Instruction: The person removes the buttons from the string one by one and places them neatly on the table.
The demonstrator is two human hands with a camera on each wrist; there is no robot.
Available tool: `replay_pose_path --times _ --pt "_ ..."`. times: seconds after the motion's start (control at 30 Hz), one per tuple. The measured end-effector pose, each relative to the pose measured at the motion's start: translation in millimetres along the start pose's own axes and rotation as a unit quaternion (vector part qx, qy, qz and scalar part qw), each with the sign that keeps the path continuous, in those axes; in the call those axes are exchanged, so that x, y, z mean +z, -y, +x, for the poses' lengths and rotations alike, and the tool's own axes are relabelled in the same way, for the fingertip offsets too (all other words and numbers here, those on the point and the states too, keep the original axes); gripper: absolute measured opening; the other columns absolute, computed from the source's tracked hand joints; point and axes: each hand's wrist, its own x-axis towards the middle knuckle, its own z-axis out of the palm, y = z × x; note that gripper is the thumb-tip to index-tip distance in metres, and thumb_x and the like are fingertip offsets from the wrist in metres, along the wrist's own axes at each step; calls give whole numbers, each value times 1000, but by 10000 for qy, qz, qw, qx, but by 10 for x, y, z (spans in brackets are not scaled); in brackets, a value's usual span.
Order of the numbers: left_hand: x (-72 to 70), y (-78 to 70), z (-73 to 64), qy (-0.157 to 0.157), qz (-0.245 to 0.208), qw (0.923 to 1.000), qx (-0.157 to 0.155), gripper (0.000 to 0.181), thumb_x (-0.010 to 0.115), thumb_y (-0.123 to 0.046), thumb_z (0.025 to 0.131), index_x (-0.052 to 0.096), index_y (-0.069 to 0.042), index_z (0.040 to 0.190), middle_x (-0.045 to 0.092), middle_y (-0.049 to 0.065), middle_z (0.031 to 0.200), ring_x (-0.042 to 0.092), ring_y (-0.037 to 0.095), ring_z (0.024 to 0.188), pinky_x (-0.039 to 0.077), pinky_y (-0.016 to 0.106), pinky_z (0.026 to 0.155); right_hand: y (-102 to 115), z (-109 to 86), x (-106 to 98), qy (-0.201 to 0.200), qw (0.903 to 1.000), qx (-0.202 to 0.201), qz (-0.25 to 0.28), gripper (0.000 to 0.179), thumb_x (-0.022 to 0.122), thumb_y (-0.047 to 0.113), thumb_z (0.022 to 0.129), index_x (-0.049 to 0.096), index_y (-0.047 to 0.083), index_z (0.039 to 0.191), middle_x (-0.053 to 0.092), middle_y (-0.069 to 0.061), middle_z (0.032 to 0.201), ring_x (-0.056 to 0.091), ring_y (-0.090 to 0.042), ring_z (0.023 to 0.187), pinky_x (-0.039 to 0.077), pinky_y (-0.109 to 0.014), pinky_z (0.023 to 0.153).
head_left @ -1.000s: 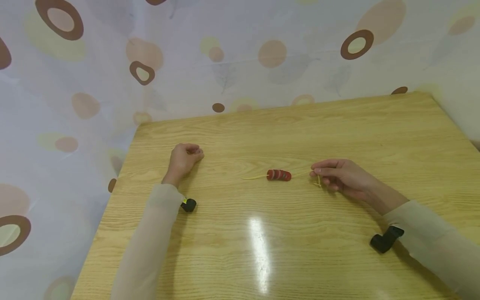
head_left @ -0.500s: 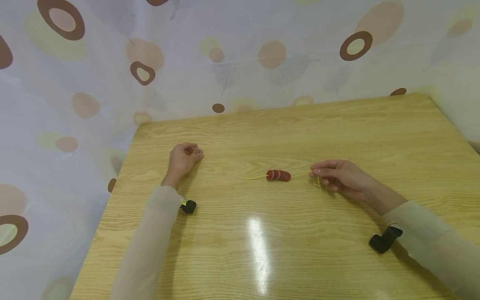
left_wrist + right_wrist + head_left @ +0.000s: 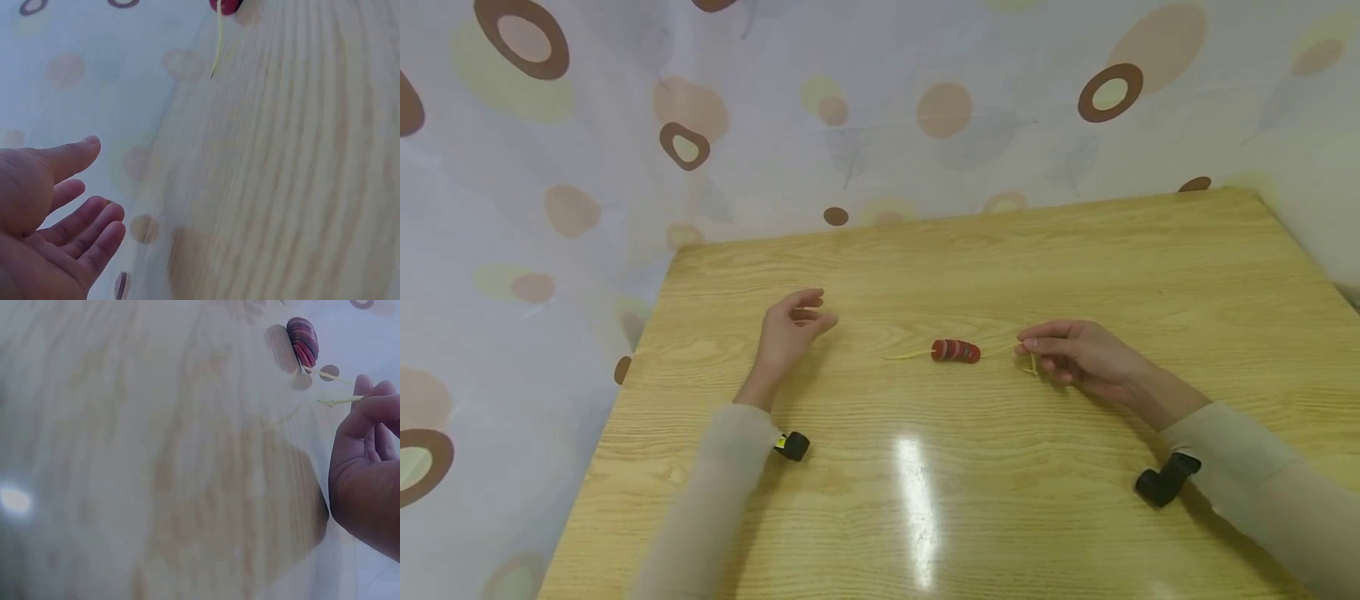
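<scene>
A stack of red and dark discs (image 3: 956, 351) lies on its side on the wooden table, threaded on a yellow string (image 3: 910, 356). One end of the string lies loose to the left of the stack. My right hand (image 3: 1086, 354) pinches the other end between thumb and fingertips, and a short knotted tail (image 3: 329, 402) sticks out from the pinch in the right wrist view. My left hand (image 3: 786, 337) is raised over the table left of the stack, thumb and fingers apart. Nothing shows between those fingers in the left wrist view, where the palm (image 3: 44, 219) appears.
The wooden table (image 3: 1037, 517) reaches back to a pale curtain (image 3: 887, 100) with brown and beige spots. That curtain also hangs along the left side. A black wrist camera (image 3: 793, 447) juts from the left sleeve, another black camera (image 3: 1161, 487) from the right.
My left hand has moved to the right and slightly toward me, and its thumb and fingers have spread apart. The right hand and the stack have hardly moved.
</scene>
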Motion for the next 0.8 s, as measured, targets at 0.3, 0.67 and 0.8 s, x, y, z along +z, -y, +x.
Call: replay_pose_path --times 0.3,0.67,0.8 --pt "423 -135 -127 998 -355 9936 400 52 78 -16 90 59 -4 138 62 15 129 64 27 110 54 39 93 2 14 2 -92 9999 57 22 18 63 8 100 71 3 116 74 -5 102 51 -6 67 38 -18 51" --pt "833 -228 -176 1690 -157 9838 571 53 80 -19 89 61 -8 137 64 8 125 63 21 107 52 35 94 20 24 30 -109 9998 152 65 16 63 7 100 72 4 113 74 -5 101 52 -7 67 37 -19 51" --pt "909 -276 -180 1700 153 9831 661 52 80 -19 89 62 -8 136 64 6 120 62 19 100 53 33 88 19 29 35 -113 9998 165 75 15 63 7 100 72 4 112 74 -5 101 52 -6 67 38 -18 51"
